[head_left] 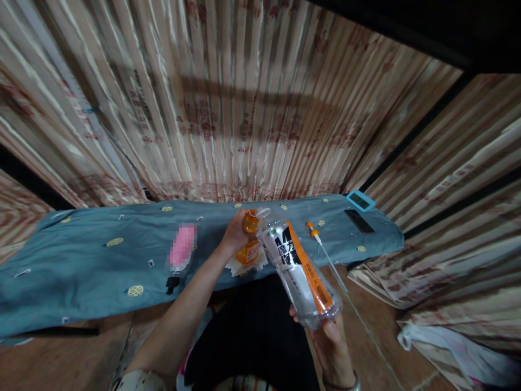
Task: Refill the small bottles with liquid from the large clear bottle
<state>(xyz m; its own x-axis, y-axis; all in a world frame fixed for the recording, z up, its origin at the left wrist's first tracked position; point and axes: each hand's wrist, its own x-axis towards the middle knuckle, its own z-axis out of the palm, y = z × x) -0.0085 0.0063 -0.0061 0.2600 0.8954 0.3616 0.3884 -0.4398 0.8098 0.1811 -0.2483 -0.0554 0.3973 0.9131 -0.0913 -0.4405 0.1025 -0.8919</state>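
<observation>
My right hand point(331, 347) grips the base of a clear plastic drink bottle point(293, 260) with a silver and orange label. That bottle is tilted, its uncapped mouth down by the top of an orange bottle point(247, 253). Whether the two mouths touch, I cannot tell. My left hand point(236, 234) is closed around the upper part of the orange bottle, which stands on a crumpled whitish cloth or tissue point(236, 267). To the right lies a pump head point(313, 230) with an orange collar and a long white tube.
A blue-green patterned cloth point(97, 260) covers the bench. On it lie a pink bottle point(183, 247) with a black cap, a dark phone point(360, 221) and a blue-framed device point(360, 200). Pleated curtains point(252, 108) hang behind and on the right.
</observation>
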